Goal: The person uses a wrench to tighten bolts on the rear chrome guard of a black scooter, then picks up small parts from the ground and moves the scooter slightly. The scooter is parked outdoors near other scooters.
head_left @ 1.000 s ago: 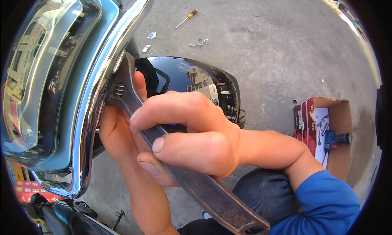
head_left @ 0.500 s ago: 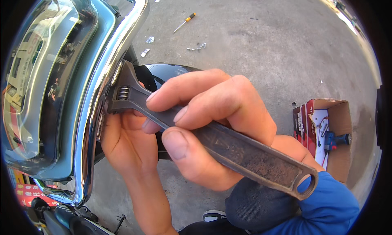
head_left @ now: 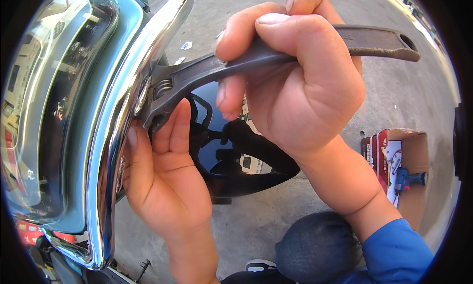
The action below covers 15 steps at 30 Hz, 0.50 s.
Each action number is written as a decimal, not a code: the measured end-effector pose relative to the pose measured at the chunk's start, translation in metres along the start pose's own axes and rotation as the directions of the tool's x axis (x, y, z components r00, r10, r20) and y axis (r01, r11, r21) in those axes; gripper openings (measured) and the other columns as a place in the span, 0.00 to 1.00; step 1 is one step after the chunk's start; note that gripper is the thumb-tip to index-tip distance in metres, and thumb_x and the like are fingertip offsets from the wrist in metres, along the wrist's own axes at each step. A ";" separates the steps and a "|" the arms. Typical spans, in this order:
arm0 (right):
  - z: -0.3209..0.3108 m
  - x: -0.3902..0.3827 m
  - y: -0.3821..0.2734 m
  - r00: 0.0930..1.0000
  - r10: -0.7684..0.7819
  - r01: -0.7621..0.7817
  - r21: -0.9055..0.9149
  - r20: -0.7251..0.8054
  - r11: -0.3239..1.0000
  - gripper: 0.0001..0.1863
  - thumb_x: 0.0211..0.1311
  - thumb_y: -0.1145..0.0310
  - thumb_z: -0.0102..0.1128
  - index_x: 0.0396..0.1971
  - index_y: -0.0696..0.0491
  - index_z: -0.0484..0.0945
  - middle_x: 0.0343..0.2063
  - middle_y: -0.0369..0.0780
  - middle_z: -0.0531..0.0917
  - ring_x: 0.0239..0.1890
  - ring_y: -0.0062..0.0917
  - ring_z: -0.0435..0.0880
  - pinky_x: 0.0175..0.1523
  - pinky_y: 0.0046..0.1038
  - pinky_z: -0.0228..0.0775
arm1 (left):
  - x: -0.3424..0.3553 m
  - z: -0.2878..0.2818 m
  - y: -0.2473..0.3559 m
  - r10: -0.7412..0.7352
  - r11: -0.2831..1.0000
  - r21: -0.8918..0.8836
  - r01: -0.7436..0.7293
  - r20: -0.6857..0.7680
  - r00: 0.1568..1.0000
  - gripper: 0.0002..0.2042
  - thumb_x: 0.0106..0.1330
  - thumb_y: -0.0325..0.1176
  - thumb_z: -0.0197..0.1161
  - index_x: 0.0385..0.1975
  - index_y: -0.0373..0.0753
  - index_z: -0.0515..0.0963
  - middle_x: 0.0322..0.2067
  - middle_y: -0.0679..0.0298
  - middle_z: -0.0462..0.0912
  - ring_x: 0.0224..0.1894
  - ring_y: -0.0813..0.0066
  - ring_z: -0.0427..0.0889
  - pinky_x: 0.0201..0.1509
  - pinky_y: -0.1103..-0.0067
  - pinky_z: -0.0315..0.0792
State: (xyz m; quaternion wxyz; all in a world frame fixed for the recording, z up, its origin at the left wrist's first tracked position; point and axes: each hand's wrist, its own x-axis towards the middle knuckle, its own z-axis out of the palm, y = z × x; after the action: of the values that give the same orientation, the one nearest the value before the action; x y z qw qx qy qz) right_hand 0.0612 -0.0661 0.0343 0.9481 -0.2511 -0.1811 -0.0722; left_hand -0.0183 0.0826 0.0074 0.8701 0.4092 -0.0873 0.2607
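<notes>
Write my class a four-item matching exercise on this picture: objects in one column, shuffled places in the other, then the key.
Column one
1. Dark metal adjustable wrench
2. Blue-and-black power tool
3. Curved shiny chrome bar
4. Dark rounded trouser knee

Column two
A. Inside the open cardboard box
B. Beside the blue sleeve
C. In the right hand
D. Alongside the light-blue body panel

Pairs: 1-C, 2-A, 3-D, 4-B
</notes>
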 end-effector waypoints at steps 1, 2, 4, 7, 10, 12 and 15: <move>-0.001 0.006 0.004 1.000 -0.003 0.003 0.013 -0.019 1.000 0.06 0.65 0.74 0.50 0.31 0.61 0.69 0.23 0.51 0.82 0.11 0.28 0.74 0.17 0.27 0.68 | -0.001 0.004 -0.002 0.019 0.999 0.044 -0.015 -0.095 0.995 0.14 0.82 0.28 0.49 0.59 0.27 0.74 0.56 0.42 0.81 0.63 0.50 0.81 0.75 0.57 0.72; -0.001 0.011 0.006 0.999 -0.003 0.004 0.023 -0.043 1.000 0.07 0.65 0.74 0.49 0.30 0.62 0.69 0.22 0.51 0.82 0.09 0.27 0.72 0.15 0.26 0.66 | 0.000 0.008 -0.004 0.032 0.998 0.061 -0.026 -0.109 0.993 0.14 0.82 0.28 0.49 0.58 0.27 0.74 0.56 0.42 0.81 0.62 0.50 0.81 0.75 0.56 0.72; -0.001 0.017 0.009 0.998 -0.045 0.043 -0.034 -0.050 0.999 0.05 0.63 0.74 0.48 0.29 0.60 0.67 0.20 0.50 0.81 0.07 0.27 0.69 0.13 0.27 0.63 | 0.001 0.015 -0.005 0.047 0.994 0.111 -0.022 -0.228 0.973 0.13 0.82 0.27 0.50 0.57 0.26 0.74 0.55 0.42 0.82 0.61 0.51 0.82 0.74 0.57 0.73; 0.002 0.020 0.008 0.996 -0.031 0.027 -0.053 -0.081 0.998 0.04 0.62 0.74 0.48 0.29 0.58 0.65 0.19 0.50 0.80 0.07 0.26 0.68 0.12 0.28 0.61 | 0.004 0.024 -0.004 0.051 0.996 0.088 -0.032 -0.228 0.972 0.12 0.81 0.26 0.50 0.56 0.26 0.74 0.54 0.43 0.83 0.59 0.52 0.83 0.73 0.57 0.74; 0.008 0.020 0.006 0.997 -0.058 0.057 -0.018 -0.046 0.998 0.04 0.62 0.74 0.48 0.30 0.58 0.66 0.18 0.49 0.80 0.07 0.26 0.68 0.12 0.27 0.60 | 0.002 0.030 -0.005 0.062 0.993 0.115 -0.031 -0.268 0.961 0.11 0.80 0.25 0.51 0.55 0.27 0.75 0.54 0.43 0.83 0.60 0.52 0.83 0.73 0.56 0.74; 0.009 0.019 0.006 0.997 -0.051 0.048 -0.048 -0.065 0.998 0.04 0.62 0.74 0.48 0.29 0.58 0.66 0.18 0.49 0.79 0.06 0.26 0.68 0.12 0.28 0.60 | 0.002 0.033 -0.005 0.054 0.991 0.133 -0.012 -0.315 0.948 0.11 0.80 0.25 0.52 0.55 0.27 0.75 0.54 0.43 0.83 0.60 0.52 0.83 0.73 0.56 0.74; 0.006 0.022 0.010 0.991 0.016 -0.018 -0.014 -0.135 1.000 0.06 0.62 0.74 0.48 0.26 0.59 0.68 0.17 0.49 0.79 0.06 0.26 0.67 0.12 0.28 0.59 | 0.003 0.032 -0.004 0.066 0.989 0.143 -0.022 -0.307 0.949 0.11 0.80 0.24 0.53 0.55 0.26 0.75 0.53 0.44 0.83 0.60 0.52 0.82 0.74 0.56 0.74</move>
State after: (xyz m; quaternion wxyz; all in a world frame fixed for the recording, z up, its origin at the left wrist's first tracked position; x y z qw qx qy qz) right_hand 0.0819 -0.0552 0.0426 0.9568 -0.2544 -0.1139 -0.0822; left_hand -0.0116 0.0569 0.0266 0.8364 0.4203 0.0598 0.3466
